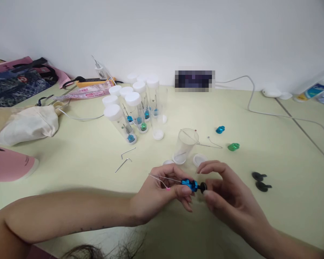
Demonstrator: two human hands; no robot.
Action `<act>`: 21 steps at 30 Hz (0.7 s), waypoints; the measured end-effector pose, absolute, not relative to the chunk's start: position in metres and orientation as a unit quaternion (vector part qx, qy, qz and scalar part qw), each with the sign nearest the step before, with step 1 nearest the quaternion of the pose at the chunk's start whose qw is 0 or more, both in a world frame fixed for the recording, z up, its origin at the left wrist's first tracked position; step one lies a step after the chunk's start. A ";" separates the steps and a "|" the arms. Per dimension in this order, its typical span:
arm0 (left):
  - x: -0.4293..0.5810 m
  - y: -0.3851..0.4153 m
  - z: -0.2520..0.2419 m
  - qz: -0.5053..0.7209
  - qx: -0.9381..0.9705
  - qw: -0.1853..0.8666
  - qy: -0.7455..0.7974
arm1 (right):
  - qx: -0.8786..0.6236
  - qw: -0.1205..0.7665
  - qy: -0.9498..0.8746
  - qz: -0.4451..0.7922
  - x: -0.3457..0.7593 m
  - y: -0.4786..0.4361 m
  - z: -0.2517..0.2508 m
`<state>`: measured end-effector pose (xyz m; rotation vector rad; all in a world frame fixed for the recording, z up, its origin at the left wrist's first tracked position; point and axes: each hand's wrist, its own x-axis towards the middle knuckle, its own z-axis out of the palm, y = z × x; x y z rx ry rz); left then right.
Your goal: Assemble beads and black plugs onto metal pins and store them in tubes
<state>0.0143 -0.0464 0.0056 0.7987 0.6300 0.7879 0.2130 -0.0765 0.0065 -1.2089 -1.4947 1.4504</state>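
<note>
Left hand (157, 194) pinching shiny blue metal cylinder (189, 184) toward tabletop's (294, 151) near edge, right hand (236, 198) at black round knob (203, 187), its grip unclear

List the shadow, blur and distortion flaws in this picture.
Head view: soft shadow darkens the table below the hands; head view: coarse pixel blocks mask a dark object by the wall; head view: the blue-labelled item at the right edge looks stretched and soft, while the blue piece in the left hand is clearer.
</note>
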 end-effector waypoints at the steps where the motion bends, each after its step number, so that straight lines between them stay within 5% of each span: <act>1: 0.014 -0.047 0.006 0.364 0.374 0.800 0.295 | -0.465 0.352 -0.585 0.564 0.214 -0.077 0.007; 21: 0.014 -0.046 0.007 0.367 0.375 0.796 0.302 | -0.499 0.310 -0.608 0.535 0.214 -0.075 0.009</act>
